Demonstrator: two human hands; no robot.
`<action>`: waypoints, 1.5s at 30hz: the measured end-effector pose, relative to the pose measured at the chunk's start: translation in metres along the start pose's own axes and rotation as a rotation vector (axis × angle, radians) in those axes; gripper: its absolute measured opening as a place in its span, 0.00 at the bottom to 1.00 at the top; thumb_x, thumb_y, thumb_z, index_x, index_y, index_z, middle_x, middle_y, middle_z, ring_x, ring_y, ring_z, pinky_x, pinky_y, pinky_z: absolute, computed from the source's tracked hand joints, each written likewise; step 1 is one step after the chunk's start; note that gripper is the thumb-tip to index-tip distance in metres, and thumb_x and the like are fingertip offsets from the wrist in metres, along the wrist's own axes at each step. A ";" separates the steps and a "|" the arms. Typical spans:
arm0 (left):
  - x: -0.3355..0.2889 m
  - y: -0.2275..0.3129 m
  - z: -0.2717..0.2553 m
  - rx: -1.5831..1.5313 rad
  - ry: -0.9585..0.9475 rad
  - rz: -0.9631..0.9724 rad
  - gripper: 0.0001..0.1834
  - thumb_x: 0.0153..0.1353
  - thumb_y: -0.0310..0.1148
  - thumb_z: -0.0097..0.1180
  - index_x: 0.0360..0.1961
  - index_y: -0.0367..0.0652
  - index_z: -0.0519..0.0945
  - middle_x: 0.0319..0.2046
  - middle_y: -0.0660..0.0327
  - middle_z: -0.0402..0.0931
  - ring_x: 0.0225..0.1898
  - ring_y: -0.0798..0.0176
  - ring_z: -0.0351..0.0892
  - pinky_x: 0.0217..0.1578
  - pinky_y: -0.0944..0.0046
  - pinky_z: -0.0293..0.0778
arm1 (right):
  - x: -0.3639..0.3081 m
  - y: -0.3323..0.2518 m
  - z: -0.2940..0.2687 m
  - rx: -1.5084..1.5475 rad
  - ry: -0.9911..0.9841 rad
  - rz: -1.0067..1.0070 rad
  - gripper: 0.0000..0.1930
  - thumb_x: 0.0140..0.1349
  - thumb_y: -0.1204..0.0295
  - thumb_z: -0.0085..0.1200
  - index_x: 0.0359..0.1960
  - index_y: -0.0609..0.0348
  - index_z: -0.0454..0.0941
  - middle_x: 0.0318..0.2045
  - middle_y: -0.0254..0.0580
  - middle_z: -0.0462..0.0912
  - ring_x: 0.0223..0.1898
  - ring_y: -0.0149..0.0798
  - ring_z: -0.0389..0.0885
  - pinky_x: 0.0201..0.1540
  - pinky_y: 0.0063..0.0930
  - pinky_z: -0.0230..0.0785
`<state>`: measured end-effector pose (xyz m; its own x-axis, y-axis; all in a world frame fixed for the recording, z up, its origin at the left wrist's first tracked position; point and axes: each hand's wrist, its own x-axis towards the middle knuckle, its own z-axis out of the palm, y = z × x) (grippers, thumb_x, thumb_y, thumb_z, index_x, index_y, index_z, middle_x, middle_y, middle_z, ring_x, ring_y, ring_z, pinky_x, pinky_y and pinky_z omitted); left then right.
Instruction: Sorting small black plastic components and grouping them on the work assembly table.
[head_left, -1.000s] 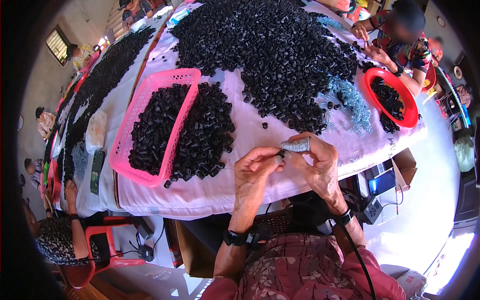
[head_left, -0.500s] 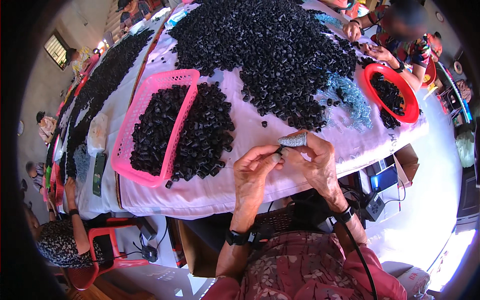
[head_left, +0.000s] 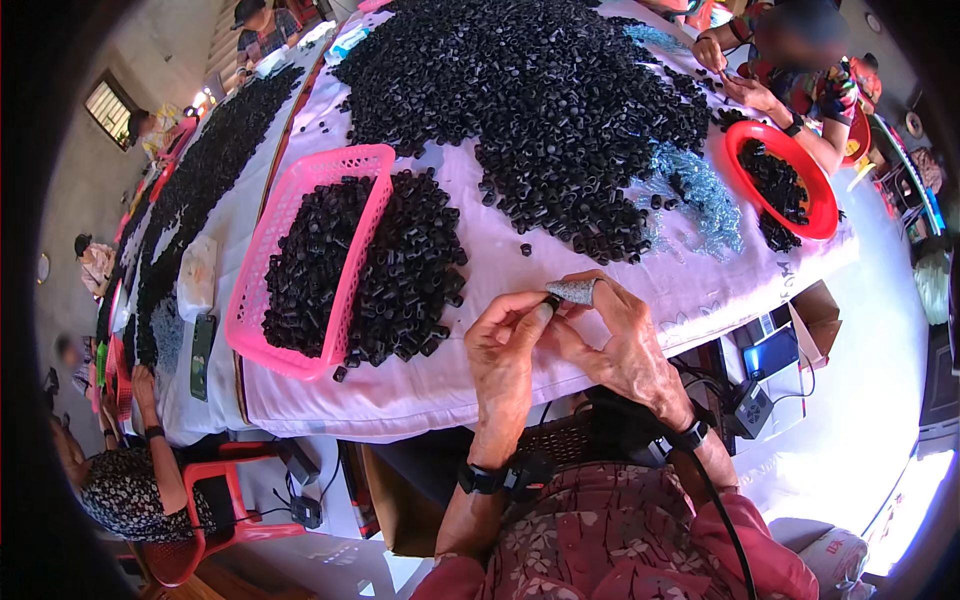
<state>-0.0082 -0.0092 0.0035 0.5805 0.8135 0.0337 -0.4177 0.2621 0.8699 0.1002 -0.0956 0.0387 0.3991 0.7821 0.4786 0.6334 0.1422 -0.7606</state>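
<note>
i pinch a small black piece [head_left: 551,301] between the thumb and bent fingers of my left hand [head_left: 501,350], above the near edge of the cloth-covered desk [head_left: 380,402]. the fingers of my right hand [head_left: 630,345] come in close, one wrapped in a silvery-grey covering [head_left: 574,291] whose tip is right by the piece; whether they grip it too, i can't tell. dark bands sit on both my wrists.

just beyond my fingers, a lone black bit [head_left: 526,249] lies on the cloth. to my left, a loose pile [head_left: 412,272] of the same bits rests against a pink basket [head_left: 275,357], which holds more of them. ahead of me spreads a big black heap [head_left: 530,120], with clear bluish scraps [head_left: 712,215] along its right side. past those, a red oval bowl [head_left: 823,203] holds black bits, near a co-worker's hands [head_left: 752,93].

farther left, beyond the basket, lie a dark green phone [head_left: 202,360] and a whitish packet [head_left: 197,275], with a long black strip of bits [head_left: 205,165] past them.
</note>
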 end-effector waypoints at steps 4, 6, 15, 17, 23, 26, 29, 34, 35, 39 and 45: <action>0.000 0.003 0.010 -0.035 -0.034 0.007 0.07 0.60 0.20 0.56 0.39 0.33 0.81 0.35 0.59 0.82 0.35 0.70 0.79 0.40 0.72 0.73 | -0.002 0.007 0.007 -0.191 0.063 -0.078 0.19 0.45 0.79 0.62 0.40 0.70 0.71 0.37 0.53 0.76 0.38 0.54 0.78 0.38 0.39 0.74; 0.001 0.000 0.009 -0.042 -0.028 -0.009 0.06 0.60 0.19 0.56 0.39 0.33 0.81 0.36 0.58 0.82 0.37 0.69 0.79 0.42 0.72 0.73 | -0.004 0.013 0.014 -0.213 0.098 -0.092 0.19 0.45 0.80 0.61 0.40 0.70 0.71 0.38 0.53 0.76 0.37 0.54 0.78 0.37 0.39 0.74; 0.004 0.001 0.001 -0.158 -0.015 -0.054 0.05 0.60 0.19 0.56 0.38 0.32 0.80 0.33 0.55 0.82 0.35 0.64 0.82 0.39 0.70 0.77 | 0.003 0.018 0.018 -0.352 0.126 -0.282 0.17 0.41 0.79 0.61 0.34 0.68 0.71 0.38 0.52 0.76 0.36 0.51 0.78 0.33 0.37 0.74; 0.005 -0.002 -0.001 -0.134 -0.001 -0.056 0.05 0.60 0.19 0.55 0.38 0.32 0.80 0.33 0.54 0.82 0.35 0.64 0.82 0.39 0.70 0.77 | 0.005 0.019 0.017 -0.361 0.101 -0.310 0.16 0.40 0.79 0.61 0.33 0.68 0.71 0.38 0.52 0.76 0.35 0.50 0.78 0.31 0.36 0.74; 0.006 -0.004 -0.004 -0.132 -0.020 -0.009 0.04 0.61 0.19 0.55 0.37 0.32 0.79 0.32 0.57 0.81 0.33 0.67 0.81 0.38 0.72 0.75 | 0.007 0.019 0.024 -0.467 0.147 -0.384 0.15 0.36 0.78 0.62 0.27 0.65 0.70 0.34 0.48 0.77 0.32 0.46 0.79 0.23 0.33 0.72; 0.007 -0.001 -0.004 -0.123 -0.019 -0.040 0.04 0.61 0.18 0.55 0.37 0.32 0.79 0.31 0.58 0.81 0.33 0.68 0.81 0.38 0.73 0.74 | 0.005 0.019 0.025 -0.424 0.141 -0.301 0.15 0.37 0.78 0.63 0.28 0.67 0.73 0.35 0.49 0.79 0.33 0.49 0.81 0.30 0.35 0.75; 0.008 -0.001 -0.005 -0.145 -0.049 -0.039 0.04 0.61 0.18 0.55 0.37 0.32 0.79 0.32 0.58 0.81 0.34 0.68 0.81 0.38 0.72 0.75 | 0.002 0.020 0.024 -0.402 0.138 -0.248 0.15 0.37 0.79 0.63 0.29 0.67 0.73 0.36 0.49 0.79 0.33 0.49 0.81 0.30 0.35 0.75; 0.009 -0.003 -0.009 -0.277 -0.128 -0.047 0.06 0.61 0.19 0.54 0.39 0.32 0.79 0.37 0.53 0.81 0.37 0.62 0.82 0.42 0.65 0.78 | 0.006 0.007 0.012 -0.269 0.061 -0.248 0.13 0.45 0.80 0.63 0.33 0.68 0.74 0.38 0.51 0.79 0.35 0.50 0.81 0.34 0.37 0.76; 0.010 -0.004 -0.012 -0.273 -0.138 -0.044 0.06 0.61 0.19 0.54 0.39 0.32 0.79 0.37 0.53 0.81 0.37 0.62 0.82 0.42 0.65 0.78 | 0.007 0.007 0.009 -0.271 0.071 -0.252 0.13 0.45 0.80 0.63 0.33 0.68 0.74 0.38 0.51 0.79 0.35 0.50 0.81 0.34 0.37 0.76; 0.011 -0.007 -0.015 -0.247 -0.121 -0.077 0.06 0.62 0.20 0.54 0.40 0.33 0.79 0.37 0.53 0.81 0.38 0.60 0.82 0.44 0.63 0.77 | 0.011 0.012 -0.001 -0.107 -0.020 -0.207 0.12 0.47 0.77 0.61 0.34 0.66 0.73 0.38 0.50 0.78 0.33 0.51 0.80 0.32 0.37 0.75; 0.012 -0.010 -0.016 -0.295 -0.160 -0.053 0.07 0.62 0.21 0.55 0.40 0.34 0.80 0.38 0.52 0.81 0.39 0.59 0.82 0.45 0.62 0.77 | 0.009 0.005 0.000 -0.174 -0.034 -0.187 0.15 0.49 0.77 0.62 0.38 0.67 0.75 0.39 0.50 0.78 0.36 0.51 0.81 0.35 0.36 0.76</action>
<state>-0.0090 0.0061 -0.0124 0.6995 0.7090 0.0889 -0.5543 0.4599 0.6937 0.1074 -0.0879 0.0393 0.2437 0.7722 0.5868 0.8000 0.1819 -0.5717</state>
